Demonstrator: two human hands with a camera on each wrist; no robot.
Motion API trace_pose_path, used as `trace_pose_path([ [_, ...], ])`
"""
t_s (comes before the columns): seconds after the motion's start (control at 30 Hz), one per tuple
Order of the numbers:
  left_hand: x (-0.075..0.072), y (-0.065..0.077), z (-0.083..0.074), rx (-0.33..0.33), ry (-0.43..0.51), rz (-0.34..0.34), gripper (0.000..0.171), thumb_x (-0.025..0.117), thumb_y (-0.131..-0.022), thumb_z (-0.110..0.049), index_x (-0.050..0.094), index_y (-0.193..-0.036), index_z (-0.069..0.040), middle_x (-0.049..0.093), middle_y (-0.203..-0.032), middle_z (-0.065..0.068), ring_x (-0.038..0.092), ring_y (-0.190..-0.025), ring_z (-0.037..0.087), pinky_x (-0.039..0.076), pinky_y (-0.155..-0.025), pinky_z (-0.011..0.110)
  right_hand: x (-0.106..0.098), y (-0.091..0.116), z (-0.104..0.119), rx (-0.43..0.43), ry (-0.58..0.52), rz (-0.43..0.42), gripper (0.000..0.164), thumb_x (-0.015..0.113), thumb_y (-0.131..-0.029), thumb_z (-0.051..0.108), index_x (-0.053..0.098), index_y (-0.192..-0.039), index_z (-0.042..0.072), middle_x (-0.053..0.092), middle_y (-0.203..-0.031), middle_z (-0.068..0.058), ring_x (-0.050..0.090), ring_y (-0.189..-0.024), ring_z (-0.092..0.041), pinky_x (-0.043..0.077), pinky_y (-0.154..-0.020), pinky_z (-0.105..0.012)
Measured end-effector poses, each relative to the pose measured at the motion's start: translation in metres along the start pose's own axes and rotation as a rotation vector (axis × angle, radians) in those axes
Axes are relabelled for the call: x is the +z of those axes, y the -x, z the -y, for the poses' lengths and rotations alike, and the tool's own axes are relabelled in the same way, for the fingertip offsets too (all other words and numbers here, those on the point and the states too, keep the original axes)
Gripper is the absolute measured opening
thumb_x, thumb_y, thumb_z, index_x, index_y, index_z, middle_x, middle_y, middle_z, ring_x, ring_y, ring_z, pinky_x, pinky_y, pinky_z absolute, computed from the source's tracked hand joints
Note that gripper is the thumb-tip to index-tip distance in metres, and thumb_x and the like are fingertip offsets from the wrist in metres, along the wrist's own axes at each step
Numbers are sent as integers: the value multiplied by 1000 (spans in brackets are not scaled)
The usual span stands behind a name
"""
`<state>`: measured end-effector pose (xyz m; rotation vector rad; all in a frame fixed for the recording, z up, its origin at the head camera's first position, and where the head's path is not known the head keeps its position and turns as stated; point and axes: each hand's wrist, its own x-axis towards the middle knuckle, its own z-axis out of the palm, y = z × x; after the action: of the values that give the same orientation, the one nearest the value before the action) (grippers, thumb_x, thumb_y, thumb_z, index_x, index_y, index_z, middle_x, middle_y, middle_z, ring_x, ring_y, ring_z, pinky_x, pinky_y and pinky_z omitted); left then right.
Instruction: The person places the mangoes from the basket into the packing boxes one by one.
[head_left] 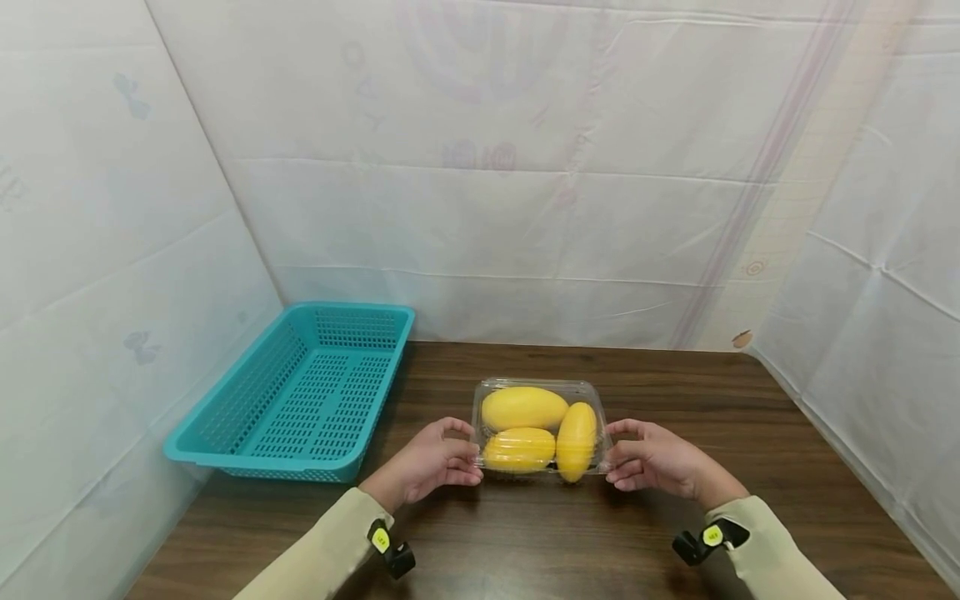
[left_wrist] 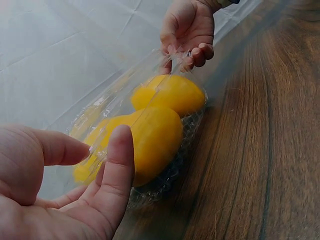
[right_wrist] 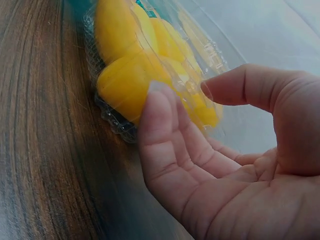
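Observation:
A clear plastic clamshell box [head_left: 540, 385] with its lid down is in the middle of the head view, close over the brown table. Three smooth yellow mango-shaped fruits lie inside: two lengthwise [head_left: 523, 408], one above the other, and one upright [head_left: 576, 442] at the right. My left hand [head_left: 431, 462] holds the box's left side, thumb [left_wrist: 67, 148] at the rim and fingers below. On the opposite side my right hand [head_left: 656, 460] grips it the same way, its thumb [right_wrist: 235, 90] at the rim in the right wrist view.
A turquoise perforated plastic basket [head_left: 262, 462] stands to the left of the box, with no items in it. Pale printed sheeting [head_left: 480, 225] walls off the back and both sides of the dark wood table [head_left: 555, 550].

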<state>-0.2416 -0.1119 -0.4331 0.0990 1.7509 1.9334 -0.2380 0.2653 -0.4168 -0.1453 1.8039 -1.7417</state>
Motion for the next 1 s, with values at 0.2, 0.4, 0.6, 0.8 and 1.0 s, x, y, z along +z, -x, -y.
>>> trace_pose_path([
  [0.2, 1, 2, -1, 12, 1, 3, 45, 60, -98, -3, 36, -136, 1, 67, -89, 13, 70, -76, 18, 62, -75, 31, 2, 1, 0, -4, -19, -3, 71, 62, -98, 8, 17, -150, -7, 72, -94, -6, 73, -80, -13, 61, -74, -28],
  [0.4, 1, 3, 0, 23, 2, 13, 47, 58, -98, 1, 34, -137, 1, 68, -88, 13, 70, -75, 16, 61, -74, 28, 2, 0, -1, -10, -17, -3, 72, 64, -97, 6, 18, -151, -6, 74, -92, -7, 72, -79, -13, 61, -73, -27],
  [0.6, 2, 3, 1, 32, 1, 9, 48, 60, -96, 2, 34, -136, 2, 68, -86, 13, 69, -74, 16, 61, -72, 28, 3, -1, -2, -12, -6, -27, 73, 65, -96, 6, 19, -151, -5, 72, -92, -7, 72, -79, -13, 60, -72, -27],
  [0.8, 3, 2, 2, 35, 4, -4, 47, 59, -95, 3, 34, -136, 1, 68, -84, 13, 68, -72, 15, 60, -71, 27, 4, -2, -2, -3, 21, -50, 75, 67, -95, 8, 19, -152, -5, 73, -91, -6, 71, -78, -12, 60, -71, -26],
  [1.0, 4, 3, 1, 35, -32, -19, 49, 59, -96, 2, 33, -137, 0, 66, -81, 10, 66, -69, 15, 60, -70, 27, 6, -2, -2, -7, 43, -71, 76, 68, -94, 7, 21, -152, -5, 75, -87, -4, 71, -76, -11, 59, -69, -26],
])
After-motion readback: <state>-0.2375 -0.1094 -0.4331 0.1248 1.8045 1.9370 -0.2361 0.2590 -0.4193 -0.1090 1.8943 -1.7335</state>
